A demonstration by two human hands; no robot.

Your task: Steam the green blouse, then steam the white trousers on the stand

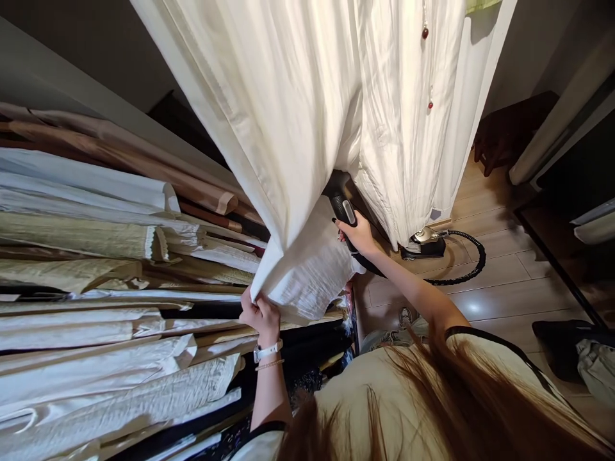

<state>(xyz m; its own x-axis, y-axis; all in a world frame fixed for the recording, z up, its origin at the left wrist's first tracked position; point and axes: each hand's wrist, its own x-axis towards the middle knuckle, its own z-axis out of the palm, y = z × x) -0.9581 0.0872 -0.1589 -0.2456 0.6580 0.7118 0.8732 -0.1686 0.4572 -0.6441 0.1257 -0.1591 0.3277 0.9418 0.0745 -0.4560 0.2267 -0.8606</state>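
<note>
Apparently the left hand (260, 314) pinches the hem of a white hanging garment (298, 128), well apart from the right hand (359, 234) clamped on a black steamer head (342, 205); racked fabrics (96, 256) crowd alongside, the steamer base (423, 248) on the wood floor (485, 301).

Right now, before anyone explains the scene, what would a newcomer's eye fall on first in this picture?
The long white cloth dominates the top centre, hanging in soft folds with red beads at its upper right. Below, the left hand pinches its hem while the right hand grips a black steamer head under it. Rows of cream and tan fabric fill the left side.
</note>
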